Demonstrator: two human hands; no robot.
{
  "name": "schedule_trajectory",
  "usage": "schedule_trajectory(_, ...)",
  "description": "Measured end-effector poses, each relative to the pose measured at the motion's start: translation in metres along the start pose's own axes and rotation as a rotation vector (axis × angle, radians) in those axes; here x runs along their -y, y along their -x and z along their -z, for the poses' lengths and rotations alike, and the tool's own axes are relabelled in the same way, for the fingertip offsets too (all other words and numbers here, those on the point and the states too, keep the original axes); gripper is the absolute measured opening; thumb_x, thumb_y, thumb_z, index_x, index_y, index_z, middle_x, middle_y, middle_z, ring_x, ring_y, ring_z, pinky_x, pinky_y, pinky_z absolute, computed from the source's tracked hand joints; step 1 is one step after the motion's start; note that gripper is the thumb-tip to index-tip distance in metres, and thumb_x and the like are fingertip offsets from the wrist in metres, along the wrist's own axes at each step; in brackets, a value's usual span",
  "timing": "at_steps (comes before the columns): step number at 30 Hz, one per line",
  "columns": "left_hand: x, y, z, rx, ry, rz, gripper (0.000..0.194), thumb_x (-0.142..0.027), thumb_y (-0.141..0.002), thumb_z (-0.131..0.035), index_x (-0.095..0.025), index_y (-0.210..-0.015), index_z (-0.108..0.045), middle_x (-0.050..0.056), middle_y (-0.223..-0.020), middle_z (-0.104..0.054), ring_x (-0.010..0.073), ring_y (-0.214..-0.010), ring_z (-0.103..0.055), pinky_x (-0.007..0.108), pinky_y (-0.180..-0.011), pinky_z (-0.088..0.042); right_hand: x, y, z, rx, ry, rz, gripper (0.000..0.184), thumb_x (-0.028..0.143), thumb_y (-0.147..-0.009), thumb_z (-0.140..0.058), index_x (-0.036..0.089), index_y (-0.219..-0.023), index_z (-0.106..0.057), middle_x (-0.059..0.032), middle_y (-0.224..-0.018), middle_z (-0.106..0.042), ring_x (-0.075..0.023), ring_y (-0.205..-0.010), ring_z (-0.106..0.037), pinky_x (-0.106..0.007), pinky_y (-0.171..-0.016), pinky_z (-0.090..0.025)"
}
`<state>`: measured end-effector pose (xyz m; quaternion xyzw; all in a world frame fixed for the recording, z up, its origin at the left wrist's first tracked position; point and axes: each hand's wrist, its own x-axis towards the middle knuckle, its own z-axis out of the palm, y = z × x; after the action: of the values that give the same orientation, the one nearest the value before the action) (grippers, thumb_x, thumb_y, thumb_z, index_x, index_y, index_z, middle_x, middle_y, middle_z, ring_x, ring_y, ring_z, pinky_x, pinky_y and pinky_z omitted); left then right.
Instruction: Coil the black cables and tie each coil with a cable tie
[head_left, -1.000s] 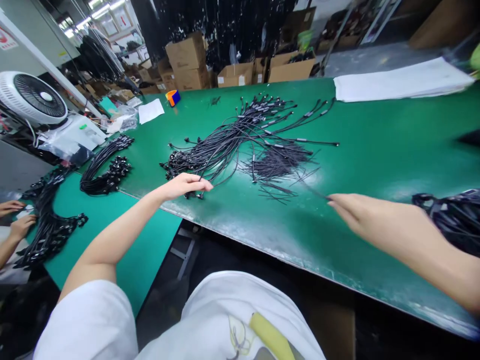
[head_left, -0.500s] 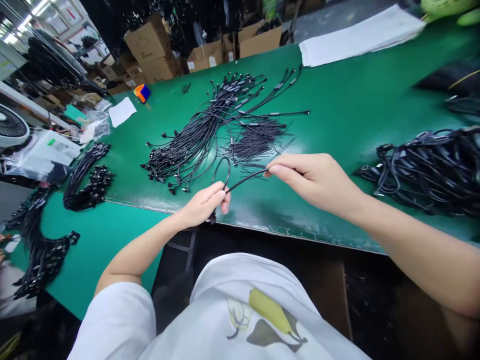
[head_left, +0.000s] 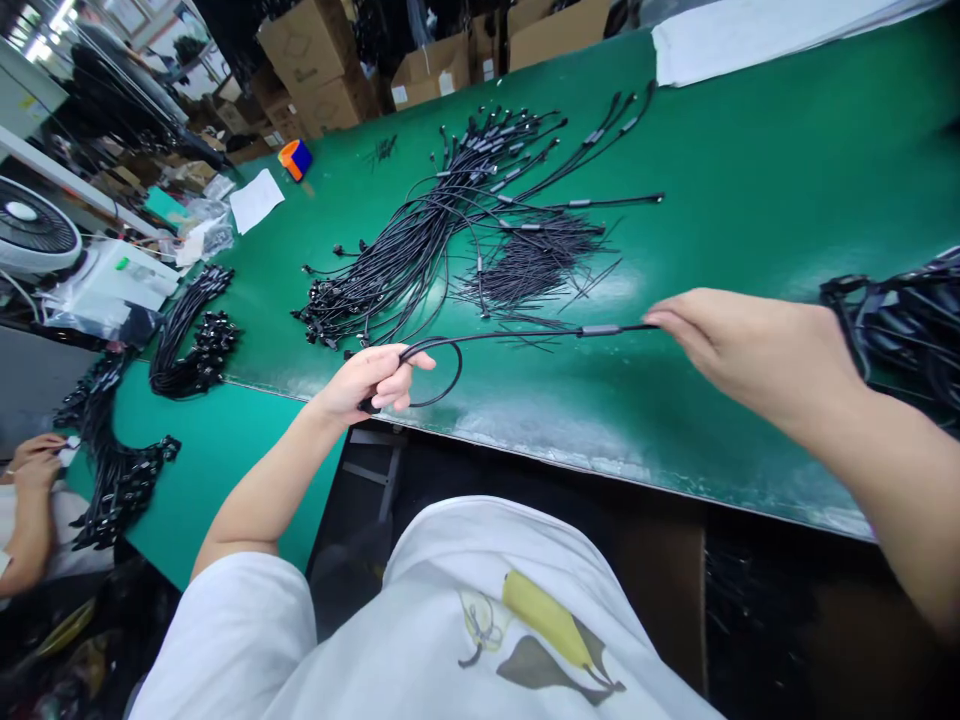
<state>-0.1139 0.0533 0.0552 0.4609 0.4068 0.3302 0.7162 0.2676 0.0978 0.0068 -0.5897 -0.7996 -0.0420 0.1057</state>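
A black cable (head_left: 517,334) with a grey sleeve (head_left: 600,330) is stretched between my two hands, above the front part of the green table (head_left: 750,200). My left hand (head_left: 373,383) is closed round its looped part near the table edge, and a small loop hangs out beside the fingers. Pinched at the other end, the cable runs into my right hand (head_left: 750,345), whose fingertips cover that end. Behind the cable lie a pile of thin black ties (head_left: 536,255) and a large bunch of black cables (head_left: 420,235) with connectors at their ends.
More black cables (head_left: 915,330) are heaped at the right. Bundled cables (head_left: 191,340) lie on the left, near a white fan (head_left: 34,225). An orange and blue tape roll (head_left: 295,159) and white paper (head_left: 256,201) sit farther back. A co-worker's hands (head_left: 36,465) are at far left.
My right hand has moved right and my left hand slightly left, drawing the cable out longer. The grey sleeve now shows between them. The view has shifted, and the co-worker's hands have come into sight.
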Motion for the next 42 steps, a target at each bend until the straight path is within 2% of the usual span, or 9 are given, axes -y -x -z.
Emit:
schedule_trajectory(4,0.002,-0.001,0.007,0.005,0.037,0.036,0.043,-0.048,-0.077,-0.078,-0.009,-0.093,-0.072,-0.011,-0.046,-0.03,0.0011,-0.037,-0.025,0.019,-0.045,-0.04,-0.014,0.007,0.0,-0.058,0.035,-0.07,0.048,0.045,-0.105,-0.034,0.015,-0.11,-0.072,-0.0137,-0.106,-0.074,-0.018,-0.088,-0.064,-0.03,-0.058,-0.032)
schedule_trajectory(9,0.0,-0.007,0.004,-0.143,0.127,-0.061,0.032,-0.04,-0.081,-0.076,-0.01,-0.092,-0.07,-0.011,-0.049,-0.032,-0.0007,-0.036,-0.021,0.014,-0.038,-0.028,-0.008,0.016,0.004,-0.166,0.045,0.211,0.058,0.061,-0.101,-0.032,0.02,-0.111,-0.073,-0.0101,-0.088,-0.073,-0.0156,-0.074,-0.061,-0.029,-0.053,-0.027)
schedule_trajectory(13,0.006,-0.018,-0.014,-0.273,0.087,-0.097,0.035,-0.045,-0.089,-0.066,-0.012,-0.099,-0.067,-0.008,-0.055,-0.049,-0.0009,-0.034,-0.024,0.015,-0.037,-0.032,0.036,0.03,-0.001,-0.109,-0.045,0.587,0.043,0.044,-0.103,-0.044,0.021,-0.077,-0.069,-0.0034,-0.062,-0.063,-0.0133,-0.055,-0.051,-0.03,-0.053,-0.023)
schedule_trajectory(18,0.028,-0.03,-0.052,-0.087,-0.145,-0.105,0.05,-0.064,-0.084,-0.063,-0.015,-0.095,-0.063,0.001,-0.07,-0.067,0.0114,-0.063,-0.064,0.025,-0.067,-0.055,0.097,0.031,0.001,-0.033,-0.367,0.88,0.045,0.032,-0.105,-0.037,0.018,-0.07,-0.061,-0.0016,-0.062,-0.062,-0.0113,-0.053,-0.051,-0.029,-0.055,-0.025)
schedule_trajectory(22,0.034,-0.022,-0.067,0.052,-0.403,-0.097,0.039,-0.056,-0.09,-0.059,-0.017,-0.088,-0.062,0.001,-0.075,-0.064,0.0095,-0.069,-0.059,0.023,-0.069,-0.048,0.103,0.009,0.014,0.042,-0.65,0.615,0.036,0.042,-0.101,-0.048,0.019,-0.08,-0.067,-0.0024,-0.075,-0.069,-0.0116,-0.065,-0.058,-0.026,-0.059,-0.032)
schedule_trajectory(28,0.032,-0.023,-0.066,0.045,0.091,-0.049,0.041,-0.057,-0.085,-0.065,-0.017,-0.089,-0.058,-0.009,-0.057,-0.031,0.0044,-0.045,-0.024,0.019,-0.044,-0.028,0.109,0.003,-0.021,0.028,-1.377,-0.009,0.047,0.067,-0.082,-0.062,0.022,-0.096,-0.065,-0.0042,-0.094,-0.066,-0.0175,-0.087,-0.06,-0.029,-0.077,-0.048)
schedule_trajectory(31,0.044,-0.032,-0.066,-0.032,0.176,-0.033,0.043,-0.059,-0.086,-0.064,-0.016,-0.08,-0.057,-0.006,-0.059,-0.04,0.0063,-0.05,-0.039,0.023,-0.055,-0.044,0.128,0.016,-0.044,0.146,-1.527,-0.142,0.052,0.071,-0.085,-0.056,0.02,-0.076,-0.06,-0.0028,-0.077,-0.061,-0.016,-0.076,-0.056,-0.03,-0.075,-0.047)
schedule_trajectory(34,0.068,-0.039,-0.07,-0.073,0.172,0.0,0.05,-0.065,-0.083,-0.063,-0.017,-0.074,-0.054,-0.001,-0.065,-0.052,0.0125,-0.066,-0.058,0.031,-0.075,-0.051,0.148,0.023,-0.048,0.015,-1.743,-0.342,0.055,0.07,-0.088,-0.054,0.02,-0.066,-0.049,-0.0003,-0.069,-0.05,-0.0129,-0.067,-0.048,-0.027,-0.064,-0.043)
schedule_trajectory(42,0.089,-0.038,-0.078,-0.113,0.237,-0.122,0.052,-0.069,-0.083,-0.06,-0.019,-0.072,-0.048,-0.007,-0.058,-0.039,0.0088,-0.054,-0.044,0.031,-0.072,-0.048,0.164,0.021,-0.026,0.152,-2.162,-0.53,0.056,0.072,-0.078,-0.067,0.021,-0.076,-0.043,0.0056,-0.071,-0.036,-0.0051,-0.051,-0.023,-0.022,-0.045,-0.03)
